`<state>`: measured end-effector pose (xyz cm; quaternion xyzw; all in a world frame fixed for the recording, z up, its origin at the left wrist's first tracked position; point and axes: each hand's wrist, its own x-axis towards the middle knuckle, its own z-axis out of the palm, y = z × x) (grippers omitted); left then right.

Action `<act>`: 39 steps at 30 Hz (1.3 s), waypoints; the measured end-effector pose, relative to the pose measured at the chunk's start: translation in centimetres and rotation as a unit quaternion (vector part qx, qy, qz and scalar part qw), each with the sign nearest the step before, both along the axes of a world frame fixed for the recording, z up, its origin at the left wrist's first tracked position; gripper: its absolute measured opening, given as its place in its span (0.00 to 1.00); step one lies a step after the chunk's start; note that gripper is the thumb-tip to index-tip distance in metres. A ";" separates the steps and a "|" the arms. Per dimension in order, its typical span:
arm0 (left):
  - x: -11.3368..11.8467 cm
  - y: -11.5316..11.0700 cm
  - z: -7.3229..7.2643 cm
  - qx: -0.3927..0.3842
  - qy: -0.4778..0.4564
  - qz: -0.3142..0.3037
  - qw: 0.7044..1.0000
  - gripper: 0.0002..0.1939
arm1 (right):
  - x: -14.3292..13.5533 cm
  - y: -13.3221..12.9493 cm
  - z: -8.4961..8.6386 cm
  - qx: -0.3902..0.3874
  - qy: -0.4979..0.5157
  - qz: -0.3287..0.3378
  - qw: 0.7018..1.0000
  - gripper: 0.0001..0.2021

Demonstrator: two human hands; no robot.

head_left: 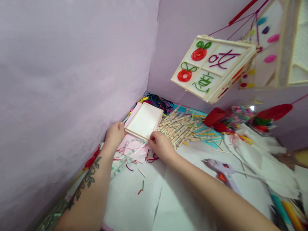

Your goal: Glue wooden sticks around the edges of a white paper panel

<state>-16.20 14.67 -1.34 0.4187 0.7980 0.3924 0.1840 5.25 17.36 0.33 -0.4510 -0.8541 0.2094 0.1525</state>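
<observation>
A white panel [145,121] framed with thin wooden sticks lies at the far left of the table, over a pink sheet. At the panel's near right corner, my right hand [162,145] has its fingers pinched on the frame. Beside the near left corner is my left hand [115,133], its fingers curled closed; whether anything is between them is too small to tell. Green-patterned strips [124,161] and red threads lie just in front of the panel. Many printed wooden sticks [178,129] are heaped to its right.
A glue gun [221,168] lies on the white table covering [183,211]. Crumpled white sheets [263,164] are at the right. A decorated lantern [212,68] hangs above the back. The wall [66,68] borders the left side.
</observation>
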 end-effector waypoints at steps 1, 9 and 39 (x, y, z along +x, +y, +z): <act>0.2 -0.2 0.5 -0.015 0.038 -0.007 0.999 0.17 | 0.0 0.0 0.1 0.000 0.002 0.001 1.000 0.05; 4.7 -3.0 5.2 0.148 0.295 -0.031 0.943 0.17 | 6.6 1.7 5.7 0.046 0.068 -0.035 0.996 0.04; 22.4 -8.9 6.9 0.346 0.369 -0.468 0.725 0.10 | 18.5 -13.2 4.9 -0.086 0.271 -0.189 0.940 0.05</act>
